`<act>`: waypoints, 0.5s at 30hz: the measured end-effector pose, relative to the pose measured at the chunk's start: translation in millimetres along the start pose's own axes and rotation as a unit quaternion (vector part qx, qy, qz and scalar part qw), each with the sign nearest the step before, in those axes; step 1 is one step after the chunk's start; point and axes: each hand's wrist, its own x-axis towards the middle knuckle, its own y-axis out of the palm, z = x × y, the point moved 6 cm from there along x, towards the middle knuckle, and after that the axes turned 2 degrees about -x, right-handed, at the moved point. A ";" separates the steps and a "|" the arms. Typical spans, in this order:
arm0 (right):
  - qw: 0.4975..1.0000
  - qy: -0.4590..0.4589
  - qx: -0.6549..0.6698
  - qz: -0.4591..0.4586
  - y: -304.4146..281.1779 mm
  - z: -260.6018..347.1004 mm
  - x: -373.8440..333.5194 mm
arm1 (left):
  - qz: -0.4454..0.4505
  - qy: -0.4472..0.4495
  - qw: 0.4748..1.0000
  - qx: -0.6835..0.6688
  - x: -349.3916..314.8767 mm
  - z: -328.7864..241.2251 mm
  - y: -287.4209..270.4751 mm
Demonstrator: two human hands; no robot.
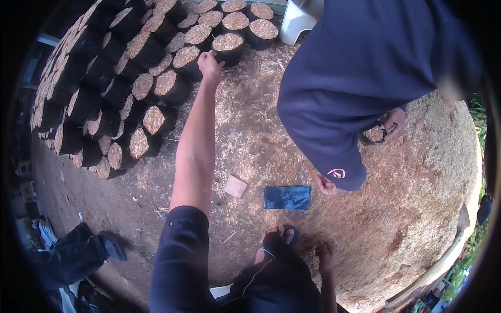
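Observation:
My left arm reaches far forward to the rows of filled black planting bags. My left hand point(211, 66) is closed at the near left rim of one black planting bag point(227, 56), which stands upright and is full of brown, flaky material. More filled bags point(186, 56) stand right beside it. Low on the right, my right hand point(324, 251) hangs over the edge of the loose pile, fingers loosely apart and nothing visible in them. A flat stack of empty black bags point(287, 197) lies on the ground ahead of it.
A co-worker in a navy top point(360, 78) bends in from the right, one hand point(395, 124) at a bag and the other point(329, 186) near the stack. The brown pile point(412, 208) fills the right. A pinkish square tile point(235, 186) lies centrally; a white stool point(295, 21) stands behind.

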 end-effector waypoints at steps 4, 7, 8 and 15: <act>0.997 -0.042 -0.052 -0.024 -1.4 5.1 5.3 | 0.007 0.021 0.999 0.040 3.9 4.7 -12.7; 0.996 0.008 -0.075 -0.038 -1.9 -1.4 6.5 | 0.008 0.027 0.998 0.049 -12.1 6.2 -24.2; 0.998 -0.031 -0.062 -0.009 2.5 2.9 5.9 | 0.033 0.022 0.998 0.050 -22.9 5.1 -26.9; 0.979 -0.086 -0.185 0.003 -11.2 28.4 -6.9 | 0.265 0.107 0.901 0.326 -220.0 26.5 -45.2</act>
